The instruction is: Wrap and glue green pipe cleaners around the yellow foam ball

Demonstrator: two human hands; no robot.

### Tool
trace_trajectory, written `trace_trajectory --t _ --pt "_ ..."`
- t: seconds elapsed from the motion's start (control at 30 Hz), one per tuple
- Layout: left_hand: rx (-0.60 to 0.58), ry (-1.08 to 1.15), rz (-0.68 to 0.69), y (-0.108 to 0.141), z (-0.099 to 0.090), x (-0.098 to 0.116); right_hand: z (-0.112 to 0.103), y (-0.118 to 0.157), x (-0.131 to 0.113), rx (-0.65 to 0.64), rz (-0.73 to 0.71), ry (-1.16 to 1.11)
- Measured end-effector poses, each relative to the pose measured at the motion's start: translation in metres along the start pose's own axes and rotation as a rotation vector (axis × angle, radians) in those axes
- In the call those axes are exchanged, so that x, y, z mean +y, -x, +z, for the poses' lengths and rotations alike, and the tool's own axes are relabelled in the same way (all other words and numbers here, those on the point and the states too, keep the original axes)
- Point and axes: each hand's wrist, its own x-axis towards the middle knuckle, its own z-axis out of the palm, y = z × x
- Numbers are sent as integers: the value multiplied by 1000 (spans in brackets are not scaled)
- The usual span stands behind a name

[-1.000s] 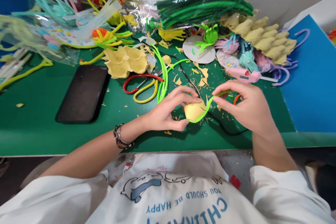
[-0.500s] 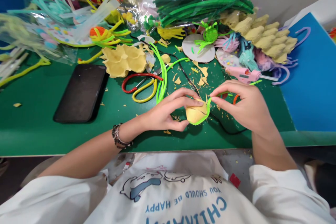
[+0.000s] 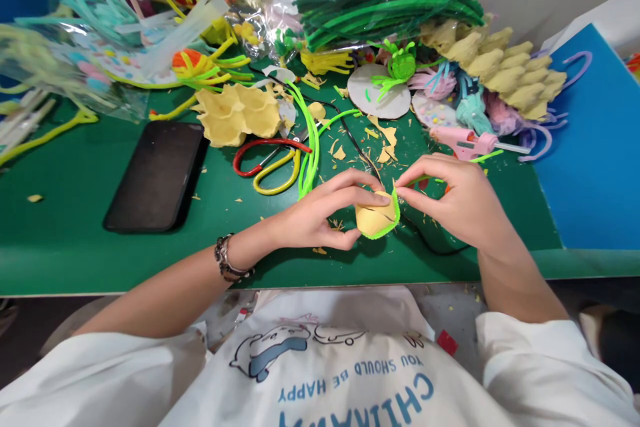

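A yellow egg carton cup [image 3: 373,219] is held between the thumb and fingers of my left hand [image 3: 333,210], just above the table. Along the cup's lower and right rim runs a bright green pipe cleaner [image 3: 398,213]. My right hand [image 3: 445,193] pinches that pipe cleaner at the cup's upper right, and its loose end sticks out behind the hand. Left of the cup, several more light green pipe cleaners [image 3: 311,153] lie across scissors [image 3: 277,172] with one red and one yellow handle loop.
A black phone [image 3: 155,177] lies at the left. A pink glue gun [image 3: 463,141] rests behind my right hand, its dark cord crossing the table. Egg carton pieces [image 3: 240,113], carton scraps and bagged dark green pipe cleaners [image 3: 390,10] fill the back. A blue board [image 3: 595,153] lies at right.
My right hand has moved slightly left, toward the cup, bringing the pipe cleaner closer against the cup's right rim. My left hand keeps its hold.
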Motion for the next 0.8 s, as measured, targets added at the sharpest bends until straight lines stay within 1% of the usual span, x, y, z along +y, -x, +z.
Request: trace_trajectory --t 0.2,0.53,0.63,0.8 --pt "-5 25 4 -1 0 0 -1 -1 0 -9 -4 14" --pt "-10 46 -48 2 -1 0 1 1 2 -7 -37 30" --pt "-17 93 -92 3 0 -1 -1 2 2 9 -34 31" --pt "-33 310 -229 4 1 -2 -5 3 3 62 -30 -4"
